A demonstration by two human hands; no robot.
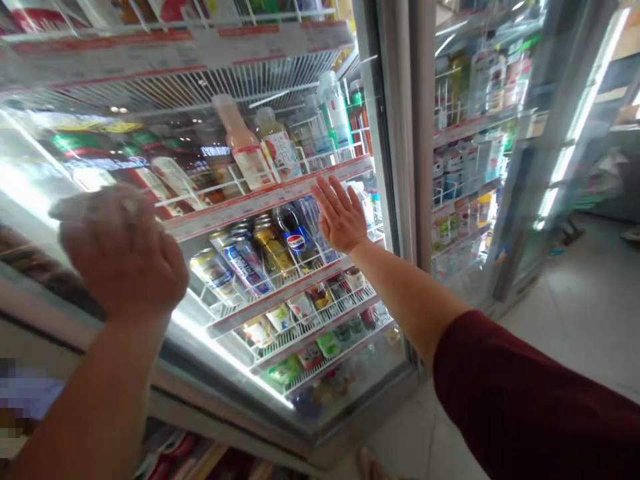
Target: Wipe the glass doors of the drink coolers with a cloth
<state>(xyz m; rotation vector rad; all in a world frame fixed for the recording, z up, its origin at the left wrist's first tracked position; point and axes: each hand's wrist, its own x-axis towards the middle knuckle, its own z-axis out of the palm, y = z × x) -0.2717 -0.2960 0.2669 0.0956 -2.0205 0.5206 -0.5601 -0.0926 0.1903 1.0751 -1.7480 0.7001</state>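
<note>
A: Where does the work on the tall glass cooler door [150,200] stand?

B: I'd judge it midway. The left hand [123,257] is curled around a crumpled, pale, see-through cloth or plastic wad [93,203] and presses it against the pane near the door's upper left. The right hand [340,213] lies flat with fingers spread wide, holding nothing, palm on the glass near the door's right edge. Glare covers much of the pane, so I cannot tell which parts are already wiped; the lower half looks untouched by either hand.

A: Anything readable behind the glass?

B: One dark bottle with a round red, white and blue Pepsi label [296,241] lies on the white wire shelf just left of the right hand. Beside it are a blue-and-silver can [245,261] and a gold can [273,250], their print too blurred to read. Above stands a peach-coloured plastic bottle [243,143]; its label is illegible. The red shelf price strips [280,193] carry no legible writing.

A: And the neighbouring cooler?

B: The second glass-doored cooler [470,147] to the right holds rows of small bottles, nothing legible.
</note>
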